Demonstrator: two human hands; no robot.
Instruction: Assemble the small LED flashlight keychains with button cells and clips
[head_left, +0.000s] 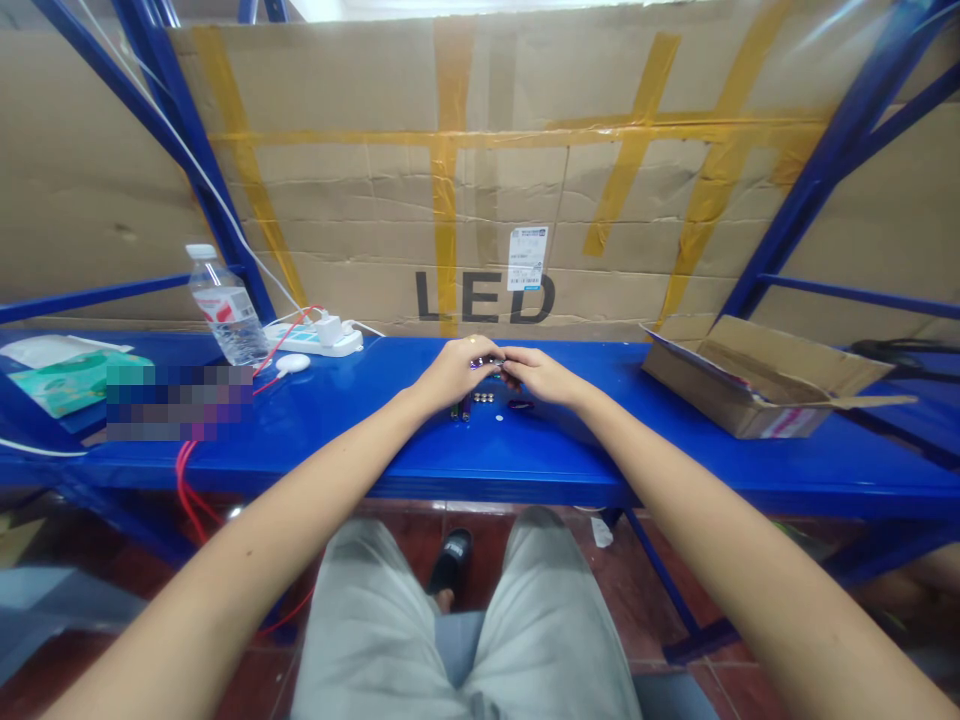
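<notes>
Your left hand point(454, 372) and right hand point(541, 376) meet at the centre of the frame, just above the blue bench point(675, 440). The fingertips of both are closed on a small purplish part point(480, 363) held between them; it is too small to tell what it is. Right under your hands a few loose bits point(484, 397), some silver and round, some dark, lie on the bench. At the left of the frame a bottle point(225, 310) stands upright, with a white power strip point(315, 340) just beside it and a red cable point(191, 485) running over the bench edge. At the right an open box point(757, 385) sits well apart from your hands. Taped cardboard point(480, 200) marked LED fills the back.
</notes>
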